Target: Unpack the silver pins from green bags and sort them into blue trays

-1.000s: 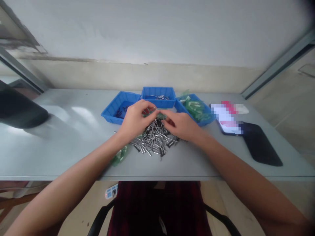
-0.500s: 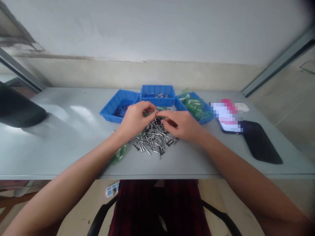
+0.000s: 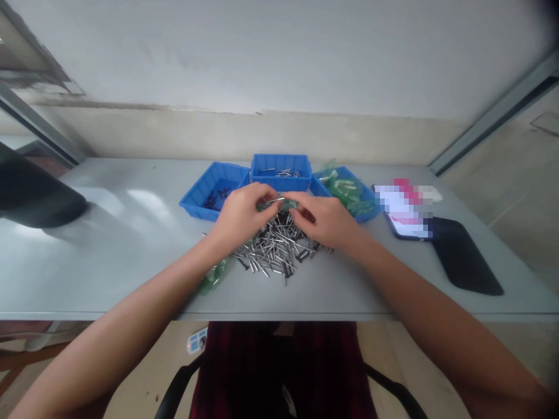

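Over a heap of thin silver metal pins mixed with dark pieces, my two hands come close together. My left hand pinches one thin metal pin between thumb and fingers, held roughly level. Its right end reaches the index fingertip of my right hand. The right thumb sits lower, apart from that fingertip, with the other fingers curled and partly hidden. Behind the hands, part of a green plastic bag shows between the fingers, blurred.
Three blue bins stand behind the heap: the left bin holds dark pieces, the middle bin silver pins, the right one green bags. Another green bag lies by my left forearm. A phone, black pad and dark cylinder flank them.
My fingertips have drawn slightly apart, and the pin in my left hand now shows between them. The right thumb and index finger have spread a little. The view has shifted slightly.
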Demonstrator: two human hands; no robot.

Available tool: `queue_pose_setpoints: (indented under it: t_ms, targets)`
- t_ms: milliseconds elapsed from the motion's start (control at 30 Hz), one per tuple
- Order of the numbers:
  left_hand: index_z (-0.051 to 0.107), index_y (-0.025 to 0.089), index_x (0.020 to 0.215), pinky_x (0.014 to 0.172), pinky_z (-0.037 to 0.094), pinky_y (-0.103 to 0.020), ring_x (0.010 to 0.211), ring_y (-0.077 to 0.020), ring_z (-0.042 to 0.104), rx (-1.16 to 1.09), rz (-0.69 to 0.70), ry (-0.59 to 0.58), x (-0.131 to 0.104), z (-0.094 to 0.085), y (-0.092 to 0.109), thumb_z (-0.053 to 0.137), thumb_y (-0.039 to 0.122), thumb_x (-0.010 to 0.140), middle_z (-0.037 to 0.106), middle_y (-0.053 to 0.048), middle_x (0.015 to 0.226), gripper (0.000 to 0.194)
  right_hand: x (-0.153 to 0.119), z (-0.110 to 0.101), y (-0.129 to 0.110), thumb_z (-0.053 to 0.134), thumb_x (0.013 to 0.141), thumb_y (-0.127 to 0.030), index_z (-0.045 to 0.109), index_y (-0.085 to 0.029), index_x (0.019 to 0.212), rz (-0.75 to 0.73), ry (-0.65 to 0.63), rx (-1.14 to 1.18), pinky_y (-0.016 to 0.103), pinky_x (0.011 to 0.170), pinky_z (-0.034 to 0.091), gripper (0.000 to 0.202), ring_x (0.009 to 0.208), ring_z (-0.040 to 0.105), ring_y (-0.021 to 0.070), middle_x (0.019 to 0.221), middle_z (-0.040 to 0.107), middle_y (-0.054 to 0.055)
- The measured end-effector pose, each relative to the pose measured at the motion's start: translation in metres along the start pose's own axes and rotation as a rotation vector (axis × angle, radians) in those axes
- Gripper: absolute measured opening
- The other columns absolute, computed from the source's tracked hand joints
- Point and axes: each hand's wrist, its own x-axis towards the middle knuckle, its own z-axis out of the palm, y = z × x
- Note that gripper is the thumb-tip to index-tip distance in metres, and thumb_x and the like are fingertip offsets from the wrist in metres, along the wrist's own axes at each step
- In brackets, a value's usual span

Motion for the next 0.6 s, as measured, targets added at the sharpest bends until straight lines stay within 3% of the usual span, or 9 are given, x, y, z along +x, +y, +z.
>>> queue_pose_setpoints:
  t_ms: [233, 400, 600]
  targets:
    - [0.068, 0.018, 0.086, 0.066, 0.047, -0.026, 0.075, -0.0140, 0.062, -0.023, 0.019, -0.018, -0.0004, -0.0008, 0.0036, 0.059, 0.028, 0.085, 0.069, -0.002, 0.083, 0.014, -0.0005, -0.0010, -0.0004, 0.044, 0.092, -0.024, 0.058, -0.016, 0.125, 0.045, -0.063, 0.008, 0.026, 0.061, 0.043, 0.036, 0.064, 0.060, 0.0139, 0.076, 0.069, 0.002]
    - [0.068, 0.018, 0.086, 0.067, 0.049, -0.025, 0.076, -0.0136, 0.063, -0.107, 0.014, -0.028, -0.0003, -0.0018, 0.0052, 0.061, 0.028, 0.084, 0.069, -0.002, 0.083, 0.012, 0.0002, -0.0034, -0.0031, 0.040, 0.096, -0.026, 0.057, -0.016, 0.126, 0.064, -0.091, 0.029, 0.028, 0.070, 0.046, 0.037, 0.077, 0.065, 0.0161, 0.100, 0.072, 0.007]
    - [0.066, 0.017, 0.082, 0.068, 0.049, -0.024, 0.074, -0.0119, 0.063, -0.166, 0.016, -0.035, -0.0016, 0.0007, 0.0058, 0.064, 0.028, 0.083, 0.068, -0.001, 0.081, 0.011, 0.0023, -0.0025, 0.0003, 0.038, 0.097, -0.026, 0.065, -0.017, 0.106, 0.055, -0.078, -0.009, 0.027, 0.070, 0.043, 0.030, 0.080, 0.064, 0.0165, 0.094, 0.071, 0.006]
